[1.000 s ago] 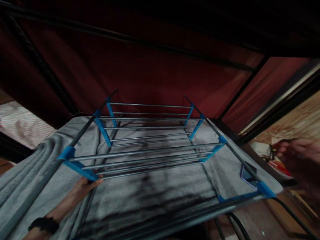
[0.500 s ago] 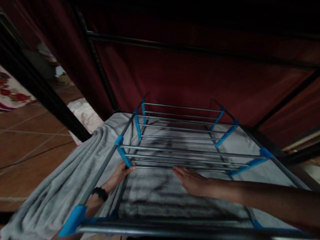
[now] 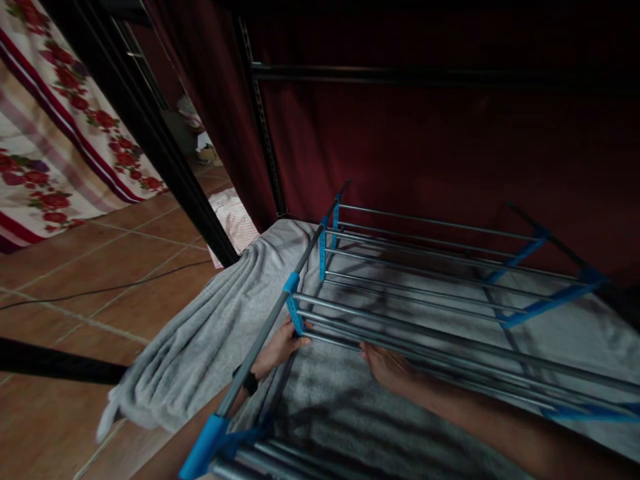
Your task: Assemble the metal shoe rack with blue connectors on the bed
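A rack of grey metal tubes point(image 3: 430, 332) with blue plastic connectors point(image 3: 294, 303) lies on a grey blanket point(image 3: 200, 340). My left hand point(image 3: 281, 347), with a dark band at the wrist, is closed round the lower end of a blue connector on the rack's left side, its thumb by the lowest rod. To the right, my right hand point(image 3: 387, 367) touches the underside of the lower rods with its fingertips; the fingers are held together and partly hidden behind the rods.
Black metal frame posts point(image 3: 165, 147) stand at the left and a black bar crosses a dark red curtain point(image 3: 400, 147) behind the rack. A flowered cloth point(image 3: 65, 127) hangs at upper left. A thin cable point(image 3: 110, 288) runs over the tiled floor.
The view has swung left, so the rack sits further right and more floor and flowered cloth show. Both hands stay at about the same places on the rack.
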Demonstrator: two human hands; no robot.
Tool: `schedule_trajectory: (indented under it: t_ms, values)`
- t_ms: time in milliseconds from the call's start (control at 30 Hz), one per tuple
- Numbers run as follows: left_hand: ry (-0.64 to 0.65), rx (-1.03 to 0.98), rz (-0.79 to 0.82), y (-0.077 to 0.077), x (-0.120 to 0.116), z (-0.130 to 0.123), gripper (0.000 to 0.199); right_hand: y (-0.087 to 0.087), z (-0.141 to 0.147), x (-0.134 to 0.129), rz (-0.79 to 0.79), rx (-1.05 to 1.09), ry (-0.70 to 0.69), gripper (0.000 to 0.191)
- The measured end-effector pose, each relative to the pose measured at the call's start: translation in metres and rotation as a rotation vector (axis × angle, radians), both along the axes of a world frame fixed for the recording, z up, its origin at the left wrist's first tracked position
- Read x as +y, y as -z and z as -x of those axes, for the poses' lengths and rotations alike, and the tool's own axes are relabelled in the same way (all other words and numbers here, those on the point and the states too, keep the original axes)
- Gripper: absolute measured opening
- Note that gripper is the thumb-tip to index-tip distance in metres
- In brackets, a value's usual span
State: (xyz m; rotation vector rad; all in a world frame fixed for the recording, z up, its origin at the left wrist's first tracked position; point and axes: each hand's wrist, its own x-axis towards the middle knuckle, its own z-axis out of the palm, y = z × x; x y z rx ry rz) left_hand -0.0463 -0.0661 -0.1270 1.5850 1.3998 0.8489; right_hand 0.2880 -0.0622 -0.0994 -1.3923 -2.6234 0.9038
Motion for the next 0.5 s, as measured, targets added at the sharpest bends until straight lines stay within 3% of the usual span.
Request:
schedule_trajectory:
  t_ms: [367,500]
  values:
    - [-0.057,0.096,-0.121,0.006,-0.005,-0.009,0.041,0.009,-0.002,-0.005,-0.004,-0.036,0.026,0.053]
    - [-0.072,0.115,-0.116,0.006,-0.007,-0.012,0.038,0.019,-0.001,-0.008,0.0,-0.033,0.047,0.054]
